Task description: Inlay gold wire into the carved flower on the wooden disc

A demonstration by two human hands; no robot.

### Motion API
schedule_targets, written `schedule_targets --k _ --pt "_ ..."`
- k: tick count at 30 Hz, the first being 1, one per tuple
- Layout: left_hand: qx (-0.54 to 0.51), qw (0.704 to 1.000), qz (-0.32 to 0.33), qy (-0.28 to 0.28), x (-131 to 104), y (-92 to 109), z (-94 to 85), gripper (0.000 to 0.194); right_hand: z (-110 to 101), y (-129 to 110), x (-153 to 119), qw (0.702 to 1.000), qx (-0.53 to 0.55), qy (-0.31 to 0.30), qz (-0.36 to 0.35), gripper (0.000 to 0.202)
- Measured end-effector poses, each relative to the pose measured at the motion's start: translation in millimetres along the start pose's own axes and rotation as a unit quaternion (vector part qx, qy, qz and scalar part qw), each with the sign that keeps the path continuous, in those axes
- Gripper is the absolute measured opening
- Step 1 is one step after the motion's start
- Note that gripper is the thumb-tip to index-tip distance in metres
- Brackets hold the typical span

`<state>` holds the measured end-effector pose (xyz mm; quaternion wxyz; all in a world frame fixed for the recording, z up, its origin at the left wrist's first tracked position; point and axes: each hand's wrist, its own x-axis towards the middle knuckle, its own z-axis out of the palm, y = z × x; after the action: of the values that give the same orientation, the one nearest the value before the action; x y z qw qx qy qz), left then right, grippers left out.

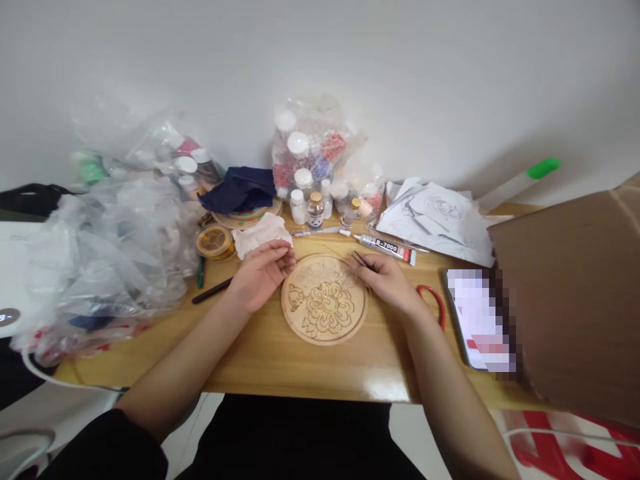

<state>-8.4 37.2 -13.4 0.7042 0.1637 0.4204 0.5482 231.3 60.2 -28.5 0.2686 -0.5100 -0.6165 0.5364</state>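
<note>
A round wooden board (325, 300) lies on the table between my hands, with a flower outlined in gold-coloured line on it. My right hand (380, 277) is closed on dark tweezers (361, 260) over the board's right edge; their tips point up and left, near a thin strand. Left of the board, my left hand (264, 272) is raised with its palm turned inward and fingers curled together. Whether anything is between those fingertips is too small to tell. Crumpled white paper (260, 233) lies just behind this hand, and a spool of gold wire (215, 241) stands farther left.
Plastic bags (115, 247) fill the left side. Small bottles (315, 210), a B-7000 glue tube (387, 248) and drawings (440, 217) sit at the back. Red-handled scissors (434, 303), a phone (477, 320) and a cardboard box (570, 300) are on the right. A black pen (212, 291) lies left.
</note>
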Motion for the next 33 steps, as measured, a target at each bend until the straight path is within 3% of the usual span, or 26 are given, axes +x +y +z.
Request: schedule_targets --k 10,17,22,24,28,33 --pt "-0.014 1.000 -0.023 0.012 4 7 -3.5 0.007 -2 -2 0 0.986 0.158 -0.059 -0.008 0.043" --pt "0.010 0.999 -0.014 -0.039 12 7 -12.0 0.008 -12 9 7 0.966 0.249 -0.060 -0.036 0.046" --pt "-0.004 0.996 -0.040 -0.082 12 9 -9.6 0.007 -14 22 12 0.959 0.261 -0.103 -0.025 0.029" --pt "-0.019 0.993 -0.065 -0.098 12 13 -7.4 0.017 -16 26 15 0.955 0.267 -0.126 -0.011 0.023" --pt "-0.045 0.985 -0.112 -0.125 17 22 -2.6 0.048 -25 28 24 0.940 0.296 -0.169 0.020 0.029" --pt "-0.058 0.970 -0.162 -0.170 33 24 8.5 0.070 -28 27 42 0.918 0.351 -0.183 0.031 0.033"
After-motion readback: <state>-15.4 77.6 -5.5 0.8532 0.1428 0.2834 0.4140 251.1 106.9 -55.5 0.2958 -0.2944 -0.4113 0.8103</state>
